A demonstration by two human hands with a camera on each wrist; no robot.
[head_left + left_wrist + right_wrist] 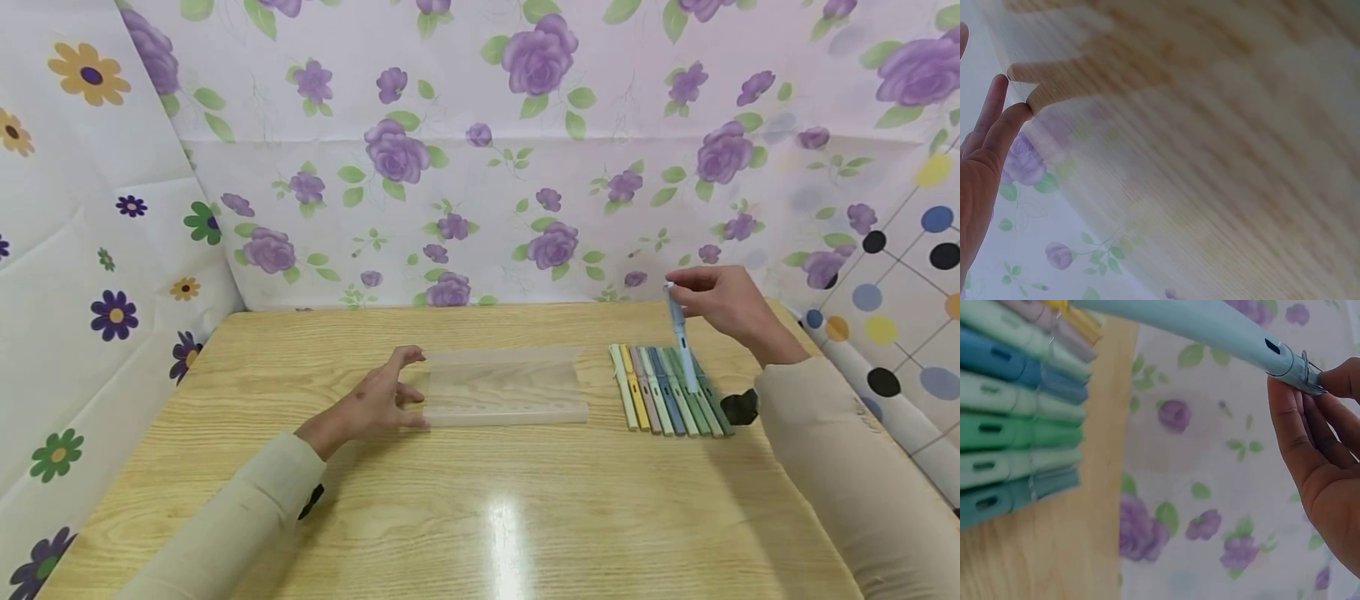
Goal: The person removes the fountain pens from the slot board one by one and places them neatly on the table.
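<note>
My left hand is at the left end of a clear plastic box, its fingers spread and touching the end edge. In the left wrist view the fingers meet the see-through edge, with wood grain showing through the plastic. My right hand pinches a light blue pen by its clip end between thumb and fingertips. That pen hangs tilted above a row of pens. Side by side on the table lie pale green, yellow, mauve, blue and green ones, as the right wrist view also shows.
The wooden table carries the box in the middle and the pens on the right. Behind it stands a purple-flowered sheet, with patterned sheets at both sides. A dark object shows beside the right sleeve.
</note>
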